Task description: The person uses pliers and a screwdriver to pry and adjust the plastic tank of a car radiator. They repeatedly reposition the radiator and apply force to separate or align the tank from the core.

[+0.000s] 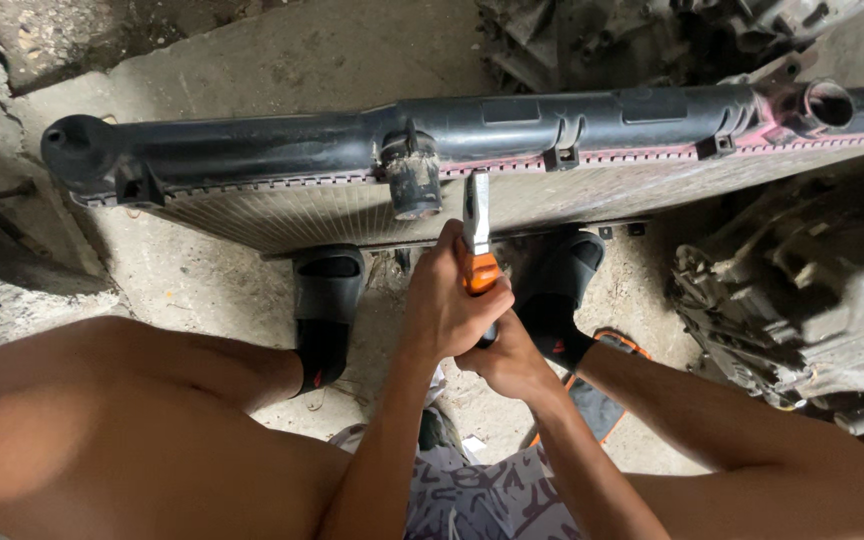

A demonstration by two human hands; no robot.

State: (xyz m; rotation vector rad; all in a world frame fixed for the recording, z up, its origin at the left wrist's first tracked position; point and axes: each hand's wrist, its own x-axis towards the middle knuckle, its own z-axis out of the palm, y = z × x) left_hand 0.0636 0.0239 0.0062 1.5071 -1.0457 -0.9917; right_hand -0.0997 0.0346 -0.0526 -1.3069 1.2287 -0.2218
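Radiator (352, 205) stands on edge across my view on the concrete floor (232, 60), black plastic tank (252, 150) on top, its short capped neck (413, 178) near centre. Below it, black sandals (324, 300) flank my hands. My left hand (444, 300) comes up from below, forearm near vertical, fingers wrapped tight round the orange handle of the pliers (476, 235). Pliers point upward, metal nose touching the crimped seam just right of the neck. My right hand (512, 360) sits beneath the left, fingers curled round the handle's lower end. Grey engine casting (802, 300) lies at far right.
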